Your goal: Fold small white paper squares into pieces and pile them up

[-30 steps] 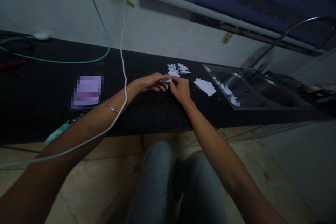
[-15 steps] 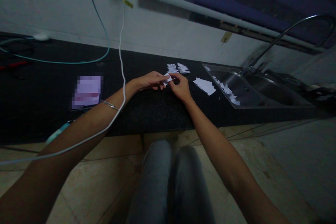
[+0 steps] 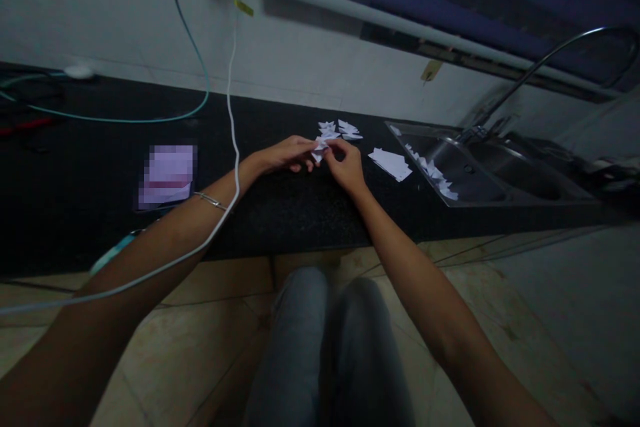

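A small folded piece of white paper (image 3: pixel 319 152) is pinched between my two hands over the dark countertop. My left hand (image 3: pixel 293 152) grips it from the left, the other fingers curled below. From the right, my right hand (image 3: pixel 346 163) holds its edge between thumb and index finger. The fingers cover part of the paper. Just behind the hands lie several folded paper pieces (image 3: pixel 349 129) with pointed ends. A stack of flat white paper (image 3: pixel 391 164) rests to the right of my right hand.
More folded paper pieces (image 3: pixel 434 173) line the left rim of the metal sink (image 3: pixel 520 202), under a curved faucet (image 3: pixel 540 67). A white cable (image 3: pixel 231 107) hangs across my left forearm. A phone-like device (image 3: pixel 167 175) with a blurred screen lies on the black countertop (image 3: pixel 290 220) at left.
The paper between my fingers has turned slightly and shows a different shape. Both hands stay in nearly the same place.
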`<move>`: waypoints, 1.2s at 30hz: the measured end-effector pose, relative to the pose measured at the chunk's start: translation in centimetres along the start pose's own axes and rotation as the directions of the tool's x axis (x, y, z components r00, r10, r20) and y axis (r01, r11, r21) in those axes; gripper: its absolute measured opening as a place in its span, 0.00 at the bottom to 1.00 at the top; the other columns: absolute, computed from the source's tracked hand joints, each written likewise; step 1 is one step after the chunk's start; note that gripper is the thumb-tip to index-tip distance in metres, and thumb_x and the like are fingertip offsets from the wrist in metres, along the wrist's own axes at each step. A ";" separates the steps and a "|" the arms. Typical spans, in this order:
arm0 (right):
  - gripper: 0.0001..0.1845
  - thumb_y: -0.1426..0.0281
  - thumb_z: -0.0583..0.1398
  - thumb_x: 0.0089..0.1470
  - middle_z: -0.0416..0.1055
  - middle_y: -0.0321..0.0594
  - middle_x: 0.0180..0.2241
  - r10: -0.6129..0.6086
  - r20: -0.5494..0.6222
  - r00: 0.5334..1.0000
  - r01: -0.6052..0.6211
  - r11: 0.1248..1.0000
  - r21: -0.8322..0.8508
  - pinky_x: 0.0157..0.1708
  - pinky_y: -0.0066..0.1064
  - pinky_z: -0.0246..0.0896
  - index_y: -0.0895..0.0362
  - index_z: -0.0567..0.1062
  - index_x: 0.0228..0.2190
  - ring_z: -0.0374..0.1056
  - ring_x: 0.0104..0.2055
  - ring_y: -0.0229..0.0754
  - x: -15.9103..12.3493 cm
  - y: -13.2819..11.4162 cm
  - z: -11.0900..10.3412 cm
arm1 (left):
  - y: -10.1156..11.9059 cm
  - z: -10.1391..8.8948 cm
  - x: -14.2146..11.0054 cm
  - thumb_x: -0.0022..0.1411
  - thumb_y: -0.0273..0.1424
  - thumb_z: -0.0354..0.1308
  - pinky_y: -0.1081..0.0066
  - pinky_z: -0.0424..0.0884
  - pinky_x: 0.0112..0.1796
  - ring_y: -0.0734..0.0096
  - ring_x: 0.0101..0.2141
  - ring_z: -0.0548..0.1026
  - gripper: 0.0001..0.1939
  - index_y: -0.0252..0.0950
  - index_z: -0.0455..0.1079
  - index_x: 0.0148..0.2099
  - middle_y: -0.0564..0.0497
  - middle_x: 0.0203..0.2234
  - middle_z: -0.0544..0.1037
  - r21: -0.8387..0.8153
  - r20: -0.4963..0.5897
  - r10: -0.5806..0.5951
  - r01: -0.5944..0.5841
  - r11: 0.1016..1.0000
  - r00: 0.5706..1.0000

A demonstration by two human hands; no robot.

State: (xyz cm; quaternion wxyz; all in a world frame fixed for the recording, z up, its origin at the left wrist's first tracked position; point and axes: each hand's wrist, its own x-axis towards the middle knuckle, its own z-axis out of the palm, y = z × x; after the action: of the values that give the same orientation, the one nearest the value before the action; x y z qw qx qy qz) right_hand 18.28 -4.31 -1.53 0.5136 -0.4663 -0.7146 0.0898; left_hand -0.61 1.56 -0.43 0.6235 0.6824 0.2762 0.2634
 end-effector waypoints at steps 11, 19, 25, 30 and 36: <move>0.10 0.74 0.58 0.56 0.79 0.41 0.37 -0.017 0.006 1.000 0.018 0.996 -0.091 0.44 0.39 0.67 0.54 0.79 0.37 0.72 0.38 0.44 -0.3 0.0 0.0 | 0.3 0.4 0.3 0.65 0.52 0.60 0.77 0.55 0.20 0.75 0.24 0.74 0.25 0.33 0.80 0.37 0.44 0.26 0.78 0.096 -0.003 -0.018 0.018 0.995 1.000; 0.08 0.68 0.59 0.58 0.80 0.39 0.37 0.103 0.084 0.991 -0.114 0.984 0.136 0.44 0.41 0.70 0.53 0.80 0.36 0.73 0.40 0.45 0.2 0.6 0.1 | 0.6 0.3 -0.5 0.67 0.50 0.60 0.79 0.58 0.20 0.79 0.21 0.70 0.25 0.31 0.79 0.33 0.45 0.23 0.78 0.220 -0.006 0.053 -0.050 0.974 0.999; 0.18 0.52 0.64 0.55 0.76 0.37 0.29 0.183 0.158 0.970 -0.226 0.916 0.331 0.36 0.35 0.69 0.54 0.79 0.31 0.71 0.34 0.41 0.4 1.2 -0.1 | 0.1 -0.3 -0.5 0.67 0.51 0.60 0.80 0.59 0.19 0.82 0.19 0.68 0.25 0.31 0.79 0.35 0.46 0.22 0.78 0.234 0.033 0.081 -0.086 0.968 0.996; 0.21 0.48 0.66 0.51 0.76 0.38 0.28 0.215 0.189 0.958 -0.269 0.903 0.334 0.32 0.34 0.66 0.54 0.79 0.29 0.69 0.31 0.40 0.5 1.7 0.0 | 0.4 0.0 -0.6 0.66 0.54 0.58 0.77 0.58 0.20 0.78 0.20 0.72 0.27 0.33 0.79 0.35 0.43 0.24 0.79 0.201 0.062 0.055 -0.067 0.977 0.997; 0.24 0.46 0.68 0.47 0.73 0.37 0.26 0.214 0.164 0.963 -0.258 0.908 0.331 0.30 0.33 0.64 0.54 0.78 0.26 0.66 0.30 0.39 0.6 2.3 0.3 | 1.0 0.7 -0.8 0.70 0.54 0.53 0.77 0.57 0.19 0.78 0.19 0.71 0.29 0.32 0.77 0.33 0.44 0.22 0.77 0.243 0.021 0.052 -0.056 0.968 0.998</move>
State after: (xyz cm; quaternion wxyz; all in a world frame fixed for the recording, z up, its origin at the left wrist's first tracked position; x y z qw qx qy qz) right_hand 19.32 -2.51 -2.63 0.5281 -0.4442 -0.6560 0.3056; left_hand -0.64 0.45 0.51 0.5297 0.7629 0.2832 0.2392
